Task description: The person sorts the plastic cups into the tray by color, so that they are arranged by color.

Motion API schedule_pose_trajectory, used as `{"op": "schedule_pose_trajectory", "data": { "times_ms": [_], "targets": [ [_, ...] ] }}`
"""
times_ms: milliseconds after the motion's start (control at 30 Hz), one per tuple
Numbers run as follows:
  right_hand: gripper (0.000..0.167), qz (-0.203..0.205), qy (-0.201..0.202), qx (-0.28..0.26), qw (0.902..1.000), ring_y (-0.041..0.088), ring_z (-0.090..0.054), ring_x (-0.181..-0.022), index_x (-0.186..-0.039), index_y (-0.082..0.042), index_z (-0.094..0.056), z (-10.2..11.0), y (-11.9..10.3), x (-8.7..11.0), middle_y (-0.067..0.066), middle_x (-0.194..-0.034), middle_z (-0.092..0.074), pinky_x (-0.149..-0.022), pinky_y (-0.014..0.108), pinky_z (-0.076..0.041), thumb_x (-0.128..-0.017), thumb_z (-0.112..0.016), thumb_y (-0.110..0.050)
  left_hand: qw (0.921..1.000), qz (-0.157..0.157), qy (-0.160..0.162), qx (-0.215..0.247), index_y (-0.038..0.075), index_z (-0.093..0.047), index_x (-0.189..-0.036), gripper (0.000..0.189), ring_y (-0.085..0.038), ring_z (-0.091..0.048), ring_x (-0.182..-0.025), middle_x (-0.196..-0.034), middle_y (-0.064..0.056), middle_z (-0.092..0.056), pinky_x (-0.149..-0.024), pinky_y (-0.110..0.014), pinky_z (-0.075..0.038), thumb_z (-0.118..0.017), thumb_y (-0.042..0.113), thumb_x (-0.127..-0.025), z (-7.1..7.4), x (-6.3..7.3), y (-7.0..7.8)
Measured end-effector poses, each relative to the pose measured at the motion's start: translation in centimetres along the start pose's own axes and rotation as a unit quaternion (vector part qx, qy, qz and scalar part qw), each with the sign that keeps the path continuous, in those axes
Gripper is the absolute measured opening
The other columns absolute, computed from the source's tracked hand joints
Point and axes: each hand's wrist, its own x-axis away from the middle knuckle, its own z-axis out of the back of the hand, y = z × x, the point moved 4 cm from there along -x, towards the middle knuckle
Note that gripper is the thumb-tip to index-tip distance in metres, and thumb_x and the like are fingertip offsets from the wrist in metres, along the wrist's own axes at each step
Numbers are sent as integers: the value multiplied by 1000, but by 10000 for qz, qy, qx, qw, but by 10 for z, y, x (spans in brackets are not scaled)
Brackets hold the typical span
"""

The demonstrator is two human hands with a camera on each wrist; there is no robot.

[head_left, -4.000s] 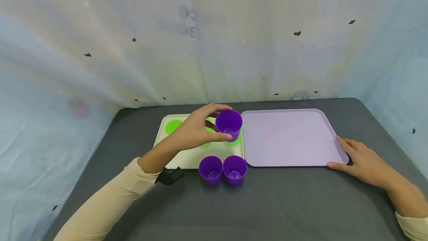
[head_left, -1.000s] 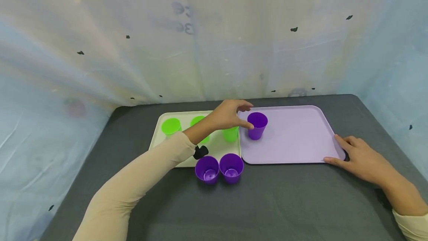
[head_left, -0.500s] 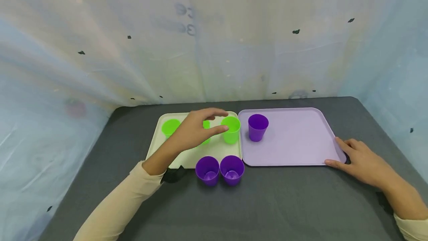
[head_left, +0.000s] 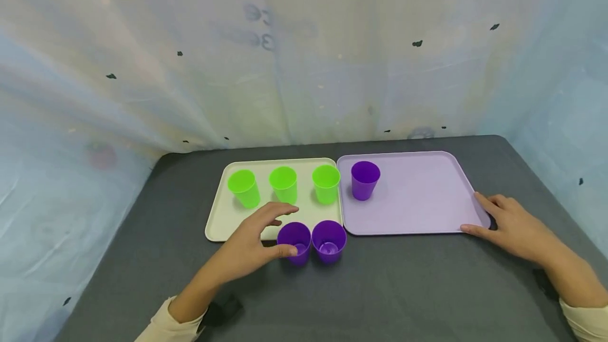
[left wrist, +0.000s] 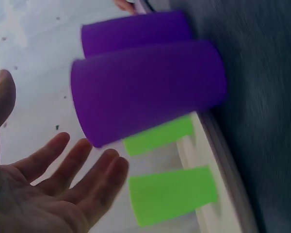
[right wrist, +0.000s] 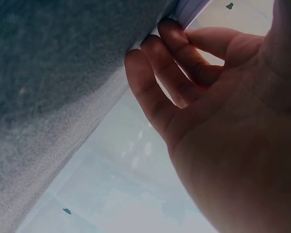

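My left hand (head_left: pixel 252 239) reaches around the left purple cup (head_left: pixel 299 257), thumb and fingers spread on either side. In the left wrist view a gap shows between the fingers (left wrist: pixel 117 167) and that purple cup (left wrist: pixel 150 92). A second purple cup (head_left: pixel 329 241) stands upright right beside it, in front of the trays. My right hand (head_left: pixel 520 231) rests at the near right corner of the lilac tray (head_left: pixel 418 194), thumb along the front edge and fingers at the right edge. One purple cup (head_left: pixel 364 181) stands upright on that tray's left side.
Left of the lilac tray lies a cream tray (head_left: pixel 220 226), edges meeting. Along its back stand three green cups: a left one (head_left: pixel 244 189), a middle one (head_left: pixel 284 186) and a right one (head_left: pixel 326 184). Dark cloth (head_left: pixel 404 289) covers the table; a pale curtain (head_left: pixel 332 67) hangs behind.
My left hand set a purple cup on the lilac tray, let go, and came back left and toward me to the left purple cup. The right hand stays at the tray corner.
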Motion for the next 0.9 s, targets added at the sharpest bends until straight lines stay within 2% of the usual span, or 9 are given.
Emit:
{"op": "schedule_pose_trajectory", "data": {
  "times_ms": [100,167,267,367,600,900],
  "targets": [
    [95,45,-14,-17,10000,42,-49,-111,-149,10,-36,1,0,0,29,-127,-51,-84,58,-45,-87,-70,-54,9999,13,-100,69,31,-51,-140,73,-19,-55,-127,-137,10,-55,-103,-35,-51,-87,30,-77,-7,4,-3],
    [94,72,-6,0,10000,41,-49,-110,-148,10,-36,2,0,-1,29,-126,-52,-84,58,-45,-87,-70,-54,9998,-15,-172,-53,31,-50,-141,77,-21,-54,-128,-138,8,-54,-103,-34,-51,-88,34,-74,-10,5,-4],
    [94,96,53,18,9999,41,-49,-110,-148,10,-37,3,0,-1,28,-125,-52,-84,57,-45,-87,-71,-53,9994,-95,-291,-188,28,-49,-142,82,-19,-55,-128,-139,6,-54,-103,-33,-52,-89,39,-71,-11,5,-7],
    [94,52,37,15,10000,42,-48,-111,-148,10,-36,3,1,0,29,-126,-52,-85,58,-45,-87,-71,-53,9990,-107,-426,-70,25,-52,-140,81,-16,-59,-123,-137,6,-57,-100,-34,-53,-90,37,-70,-9,3,-13],
    [95,-24,-80,5,10000,44,-48,-114,-150,9,-34,2,0,-2,30,-129,-50,-86,61,-44,-88,-68,-55,9963,273,-779,253,20,-54,-140,78,-20,-63,-118,-136,3,-60,-99,-34,-55,-89,37,-72,-11,0,-29],
    [94,-38,-133,-88,9999,46,-45,-117,-151,9,-31,2,1,-1,32,-132,-46,-87,63,-43,-90,-67,-54,9926,474,-959,568,13,-56,-138,76,-19,-63,-112,-128,2,-64,-96,-33,-55,-90,33,-73,-17,-5,-38]
  ]
}}
